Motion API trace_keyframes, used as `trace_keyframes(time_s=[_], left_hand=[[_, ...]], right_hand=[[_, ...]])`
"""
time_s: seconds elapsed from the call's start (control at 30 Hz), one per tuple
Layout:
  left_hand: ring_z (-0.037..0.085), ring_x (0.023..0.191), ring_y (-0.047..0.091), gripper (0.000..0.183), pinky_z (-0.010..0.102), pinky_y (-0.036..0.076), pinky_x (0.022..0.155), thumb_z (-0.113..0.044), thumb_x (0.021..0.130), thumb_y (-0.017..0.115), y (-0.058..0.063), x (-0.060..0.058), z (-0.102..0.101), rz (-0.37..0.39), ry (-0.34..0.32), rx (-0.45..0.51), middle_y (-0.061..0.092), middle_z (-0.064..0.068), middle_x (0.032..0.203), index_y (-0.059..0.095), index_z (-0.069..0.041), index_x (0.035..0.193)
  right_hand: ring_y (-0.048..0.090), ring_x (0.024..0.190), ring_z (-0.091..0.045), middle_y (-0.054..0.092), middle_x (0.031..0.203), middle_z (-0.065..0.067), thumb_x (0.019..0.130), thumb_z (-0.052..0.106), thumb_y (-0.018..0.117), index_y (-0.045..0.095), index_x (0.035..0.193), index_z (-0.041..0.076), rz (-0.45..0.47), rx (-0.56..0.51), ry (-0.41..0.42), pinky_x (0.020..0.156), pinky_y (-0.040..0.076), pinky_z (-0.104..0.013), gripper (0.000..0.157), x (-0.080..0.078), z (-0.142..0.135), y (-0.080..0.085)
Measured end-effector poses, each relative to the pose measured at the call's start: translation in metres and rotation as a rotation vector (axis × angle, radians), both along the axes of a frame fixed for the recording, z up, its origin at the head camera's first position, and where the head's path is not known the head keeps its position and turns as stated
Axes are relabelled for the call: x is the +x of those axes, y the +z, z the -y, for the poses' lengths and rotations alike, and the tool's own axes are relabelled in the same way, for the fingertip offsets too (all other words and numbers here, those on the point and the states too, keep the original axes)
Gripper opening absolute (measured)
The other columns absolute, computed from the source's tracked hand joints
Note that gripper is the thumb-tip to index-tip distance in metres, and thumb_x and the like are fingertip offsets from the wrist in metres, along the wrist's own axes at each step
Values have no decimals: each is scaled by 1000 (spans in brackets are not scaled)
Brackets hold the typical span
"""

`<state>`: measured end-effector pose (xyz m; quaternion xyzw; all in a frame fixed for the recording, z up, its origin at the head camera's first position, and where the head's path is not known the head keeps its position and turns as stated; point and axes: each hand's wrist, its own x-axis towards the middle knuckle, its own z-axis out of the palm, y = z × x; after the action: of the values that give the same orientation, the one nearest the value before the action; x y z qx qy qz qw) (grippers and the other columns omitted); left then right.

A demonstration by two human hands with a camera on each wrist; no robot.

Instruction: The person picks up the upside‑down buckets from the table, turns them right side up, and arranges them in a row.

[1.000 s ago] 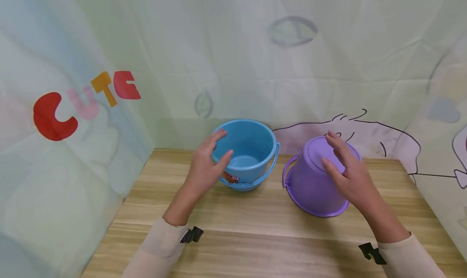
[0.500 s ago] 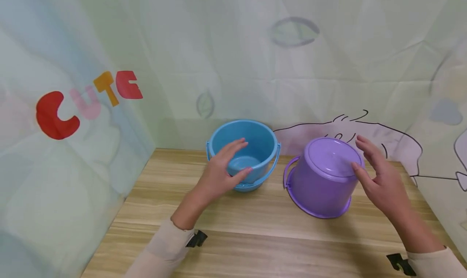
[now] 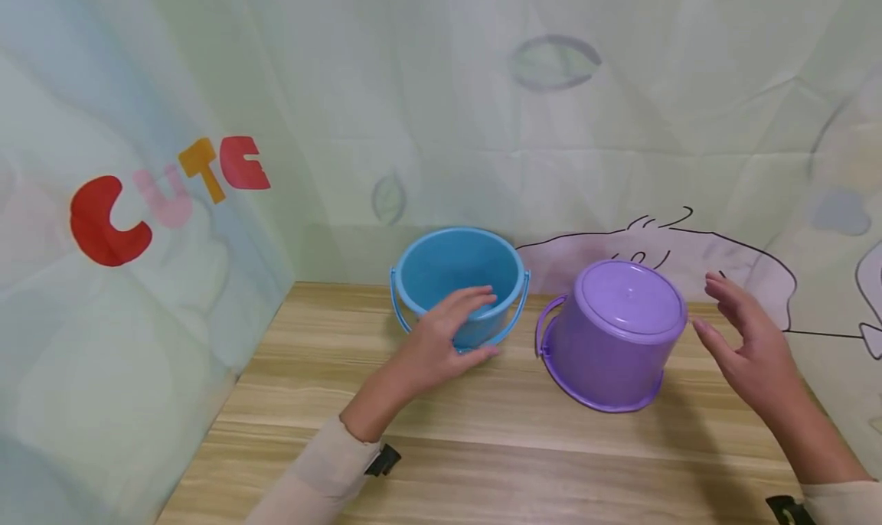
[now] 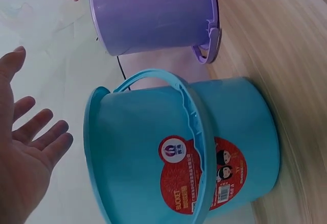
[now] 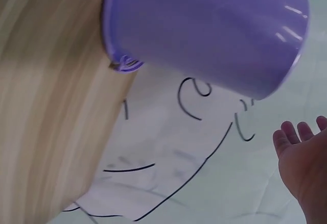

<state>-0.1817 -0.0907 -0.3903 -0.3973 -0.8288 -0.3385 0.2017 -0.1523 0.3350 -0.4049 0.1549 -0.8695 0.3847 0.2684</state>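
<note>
Purple bucket [image 3: 613, 357] sits upside down on the worktop [image 3: 496, 467], blue bucket [image 3: 451, 269] to its left. Your left hand [image 3: 441, 343] has shifted toward the purple bucket, your right hand [image 3: 754, 357] outward; both, loose and empty, now flank it.

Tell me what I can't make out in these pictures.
Purple bucket: its inside, all views; it stands upside down on the table.
Blue bucket: part of its front, head view; behind the left hand.
Red label: middle strip, left wrist view; blue handle crosses it; finest print too small.
Right hand: part of it, right wrist view; cut off by the right edge.
</note>
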Motion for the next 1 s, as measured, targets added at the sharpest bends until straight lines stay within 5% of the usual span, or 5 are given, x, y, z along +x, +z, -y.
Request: trace_keyframes(time_s=[0.3, 0.37, 0.6, 1.0], left_hand=[[27, 134, 57, 65, 34, 49, 112, -29, 82, 89, -12, 3, -14, -23, -67, -83, 60, 12, 141, 62, -5, 136], [25, 133, 58, 64, 31, 48, 113, -30, 82, 89, -14, 4, -17, -38, -83, -97, 61, 11, 140, 63, -5, 134], [21, 130, 60, 56, 25, 47, 112, -31, 83, 88, -26, 3, -31, -60, -119, -136, 64, 8, 133, 67, -6, 128], [13, 117, 66, 52, 23, 54, 100, -46, 82, 86, -56, -3, -58, -67, -113, -298, 69, -1, 121, 71, -14, 120]], right_hand=[[40, 130, 17, 46, 146, 25, 87, -8, 75, 51, 147, 1, 50, 2, -11, 104, 32, 2, 65, -3, -26, -28], [41, 129, 16, 48, 143, 20, 85, -8, 77, 53, 145, -1, 55, 15, -8, 104, 32, 2, 65, -4, -31, -34], [31, 128, 23, 56, 142, -27, 88, 10, 81, 55, 145, 1, 115, 138, -19, 100, 22, 4, 63, -8, -41, -56], [27, 127, 27, 63, 133, -25, 81, 12, 87, 64, 132, 3, 124, 214, 43, 103, 16, 3, 56, -15, -49, -92]])
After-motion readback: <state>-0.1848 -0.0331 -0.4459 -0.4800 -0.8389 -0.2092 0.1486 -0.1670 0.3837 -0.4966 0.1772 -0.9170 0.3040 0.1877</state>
